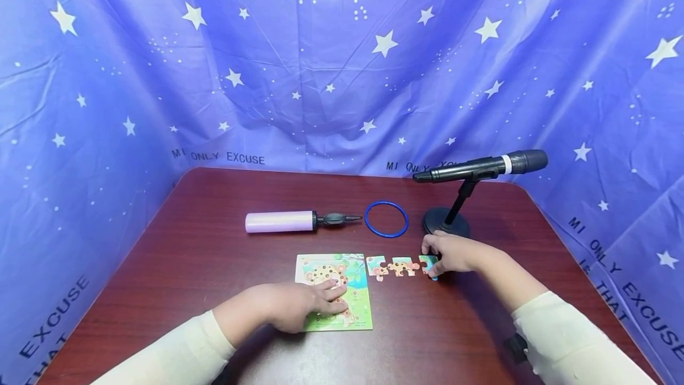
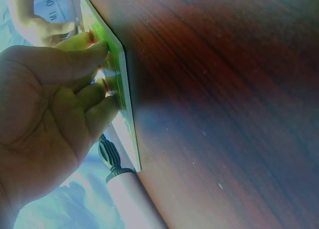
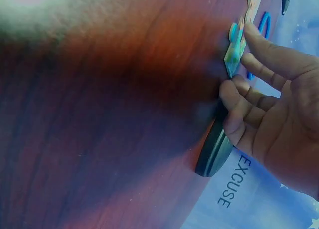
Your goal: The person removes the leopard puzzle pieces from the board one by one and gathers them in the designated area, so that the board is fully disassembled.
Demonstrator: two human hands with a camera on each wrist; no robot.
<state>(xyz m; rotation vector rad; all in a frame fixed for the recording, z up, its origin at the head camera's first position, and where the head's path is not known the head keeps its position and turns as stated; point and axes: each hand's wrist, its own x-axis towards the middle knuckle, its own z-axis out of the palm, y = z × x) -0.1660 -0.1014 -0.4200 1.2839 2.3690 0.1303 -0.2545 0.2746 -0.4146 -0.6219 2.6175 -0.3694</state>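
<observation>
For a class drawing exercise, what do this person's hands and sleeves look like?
The left hand and right hand are bare: no gloves or rings show. The plain cream fabric left sleeve and matching right sleeve end short of the wrists. A small black object shows by the right sleeve, too unclear to name.

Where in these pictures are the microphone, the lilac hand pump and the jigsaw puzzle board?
Microphone (image 1: pixel 455 171), head view: on its black handle.
Lilac hand pump (image 1: pixel 280 222), head view: middle of its barrel.
Jigsaw puzzle board (image 1: pixel 366 306), head view: on its green right-hand border.
</observation>
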